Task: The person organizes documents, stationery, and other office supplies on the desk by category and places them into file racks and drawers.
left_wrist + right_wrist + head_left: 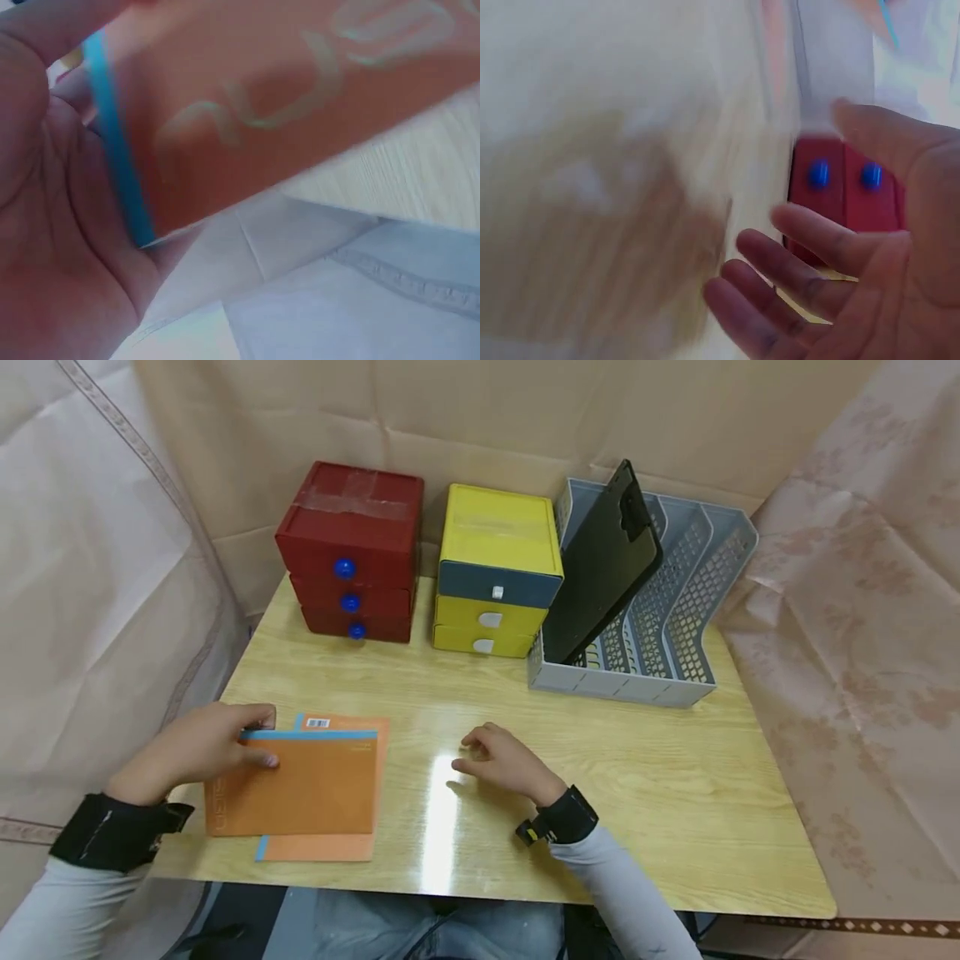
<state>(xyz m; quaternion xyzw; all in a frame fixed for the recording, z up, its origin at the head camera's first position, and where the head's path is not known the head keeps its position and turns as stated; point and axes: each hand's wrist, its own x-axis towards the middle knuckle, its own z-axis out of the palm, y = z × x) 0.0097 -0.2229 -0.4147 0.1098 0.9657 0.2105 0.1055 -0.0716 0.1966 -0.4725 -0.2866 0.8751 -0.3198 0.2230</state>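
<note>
My left hand [202, 747] grips an orange notebook [311, 789] by its blue spine edge, thumb on the cover and the other fingers behind it. In the left wrist view that notebook [247, 97] shows large pale lettering and lies against the palm. Partly covered by it, a second orange notebook [322, 849] with a blue spine and a barcode lies on the table. My right hand [513, 767] hovers over the table right of the notebooks, fingers loosely bent and holding nothing. The right wrist view shows the same hand [889, 281] with its fingers spread apart.
A red drawer box [360, 547] with blue knobs stands at the back left. Beside it is a yellow drawer box [498, 531] with a dark top drawer. A grey file rack [622, 683] at the back right holds a black clipboard [603, 568], which leans in its left slot.
</note>
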